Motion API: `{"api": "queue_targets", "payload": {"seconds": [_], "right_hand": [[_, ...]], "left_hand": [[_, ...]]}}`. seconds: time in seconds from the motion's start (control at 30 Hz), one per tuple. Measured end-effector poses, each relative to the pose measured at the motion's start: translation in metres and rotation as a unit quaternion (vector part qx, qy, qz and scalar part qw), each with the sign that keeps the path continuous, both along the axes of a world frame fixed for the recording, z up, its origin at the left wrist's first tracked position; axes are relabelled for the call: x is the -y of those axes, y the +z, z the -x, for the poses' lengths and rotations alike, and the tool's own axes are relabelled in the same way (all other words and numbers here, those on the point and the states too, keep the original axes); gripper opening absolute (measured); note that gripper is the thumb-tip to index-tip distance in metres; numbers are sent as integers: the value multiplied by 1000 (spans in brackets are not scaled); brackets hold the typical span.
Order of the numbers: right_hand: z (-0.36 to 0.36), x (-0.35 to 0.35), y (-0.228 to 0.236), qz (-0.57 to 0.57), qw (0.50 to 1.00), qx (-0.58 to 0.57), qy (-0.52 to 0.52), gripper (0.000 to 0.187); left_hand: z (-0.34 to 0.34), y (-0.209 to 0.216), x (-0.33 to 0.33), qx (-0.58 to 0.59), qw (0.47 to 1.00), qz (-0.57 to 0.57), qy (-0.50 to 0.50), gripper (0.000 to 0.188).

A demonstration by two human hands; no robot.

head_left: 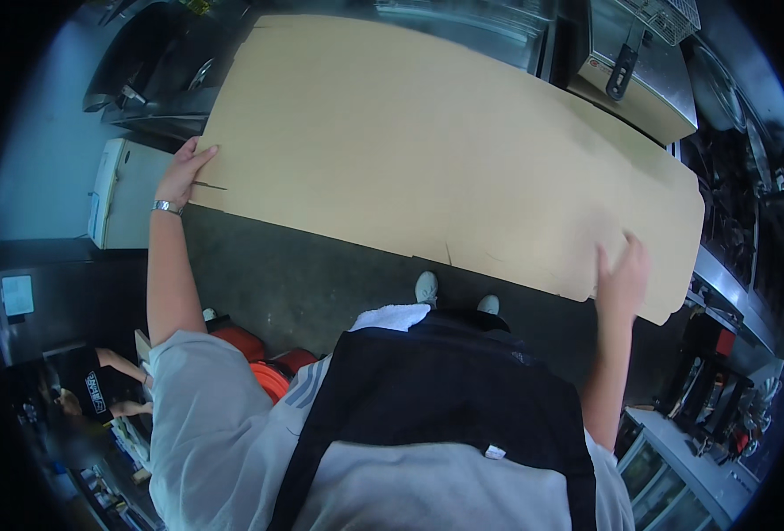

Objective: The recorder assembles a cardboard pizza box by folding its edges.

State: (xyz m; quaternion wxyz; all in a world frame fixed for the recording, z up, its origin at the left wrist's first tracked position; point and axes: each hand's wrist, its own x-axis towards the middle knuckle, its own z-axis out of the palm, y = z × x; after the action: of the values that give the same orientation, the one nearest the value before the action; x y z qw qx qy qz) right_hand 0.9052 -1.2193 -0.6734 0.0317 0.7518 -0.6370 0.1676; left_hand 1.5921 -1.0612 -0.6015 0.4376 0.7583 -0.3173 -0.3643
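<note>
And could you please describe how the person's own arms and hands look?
Short, light grey sleeves leave the forearms bare. A silver-coloured metal band circles the left wrist. The left fingers and the blurred right fingers wear no gloves.

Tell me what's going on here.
Someone in a black apron is handling a large, flat cardboard sheet. The left hand grips its left end, while the right hand, blurred, is over the near edge toward the right; whether it is gripping is unclear. The sheet stretches out in front of the body, with dark floor showing below its near edge.
</note>
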Motion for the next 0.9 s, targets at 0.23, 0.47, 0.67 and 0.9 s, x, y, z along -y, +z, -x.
{"api": "queue_targets", "payload": {"seconds": [0.23, 0.47, 0.67, 0.9], "right_hand": [[-224, 33, -43, -60, 945, -21, 321, 82], [-254, 30, -74, -164, 941, -85, 285, 92], [-256, 36, -79, -159, 943, -86, 280, 94], [-255, 41, -78, -158, 943, -54, 289, 94]], "left_hand": [[-2, -24, -1, -61, 998, 14, -18, 33], [-1, -46, -10, -65, 998, 21, 2, 31], [0, -44, -5, -75, 996, 37, -2, 32], [6, -3, -1, -72, 995, 62, -23, 34]]}}
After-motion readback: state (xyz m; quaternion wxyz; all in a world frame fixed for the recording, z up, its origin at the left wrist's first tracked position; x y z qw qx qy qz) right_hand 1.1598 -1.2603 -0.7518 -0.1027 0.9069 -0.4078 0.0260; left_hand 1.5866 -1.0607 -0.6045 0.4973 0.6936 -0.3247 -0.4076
